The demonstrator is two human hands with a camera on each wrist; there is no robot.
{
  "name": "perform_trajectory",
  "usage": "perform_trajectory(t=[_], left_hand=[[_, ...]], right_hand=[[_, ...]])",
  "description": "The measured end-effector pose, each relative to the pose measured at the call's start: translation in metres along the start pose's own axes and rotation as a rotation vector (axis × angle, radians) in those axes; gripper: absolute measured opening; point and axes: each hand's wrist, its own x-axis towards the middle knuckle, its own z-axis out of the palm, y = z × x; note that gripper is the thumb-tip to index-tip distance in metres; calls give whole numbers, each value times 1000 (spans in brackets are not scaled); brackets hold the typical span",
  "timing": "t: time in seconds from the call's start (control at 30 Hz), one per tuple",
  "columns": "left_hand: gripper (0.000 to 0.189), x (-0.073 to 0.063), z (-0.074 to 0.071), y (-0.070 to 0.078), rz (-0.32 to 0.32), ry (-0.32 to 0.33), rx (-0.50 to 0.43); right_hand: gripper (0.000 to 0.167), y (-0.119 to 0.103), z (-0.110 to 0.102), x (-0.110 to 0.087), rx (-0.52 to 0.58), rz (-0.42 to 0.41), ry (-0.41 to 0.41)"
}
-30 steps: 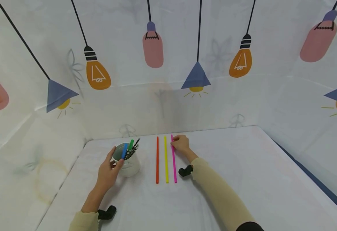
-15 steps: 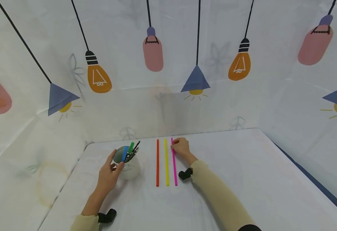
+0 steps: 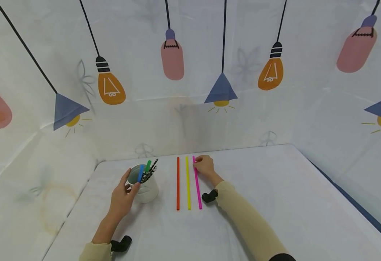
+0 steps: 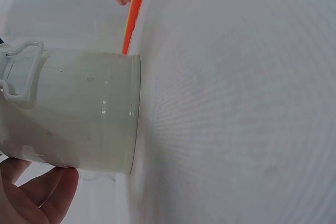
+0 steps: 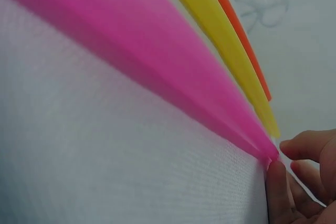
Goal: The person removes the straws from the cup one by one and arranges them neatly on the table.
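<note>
My left hand (image 3: 122, 197) holds a white pot (image 3: 148, 191) on the left of the table, thumb and fingers on either side of it. Blue (image 3: 140, 173), green (image 3: 148, 166) and several black-and-white straws (image 3: 150, 172) stand in the pot. In the left wrist view, a white wire loop (image 4: 32, 72) sits on its wall. To the right lie an orange-red straw (image 3: 178, 185), a yellow straw (image 3: 188, 185) and a pink straw (image 3: 197, 186), side by side. My right hand (image 3: 206, 166) pinches the far end of the pink straw, which slants slightly.
The white-covered table (image 3: 275, 188) ends at a white backdrop (image 3: 190, 127) printed with hanging lamps. A dark blue strip (image 3: 347, 195) runs along the right edge. Black wrist mounts (image 3: 121, 244) project from both sleeves.
The pink straw's near end has swung slightly right, away from the yellow straw. My left hand stays on the pot. The head view has shifted slightly.
</note>
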Motion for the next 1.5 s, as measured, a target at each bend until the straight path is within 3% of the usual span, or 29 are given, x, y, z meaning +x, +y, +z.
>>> perform_trajectory(t=[1.0,1.23,1.5], left_hand=[[65,1,2,-5,17,11,5],[65,2,1,-5,17,11,18],[65,1,0,-2,18,12,9]], right_hand=[[22,-2,-6,-4,0,20,-1],[20,-15,-10,-10,64,-127,-2],[19,-66,-4,-38,261,-227,-170]])
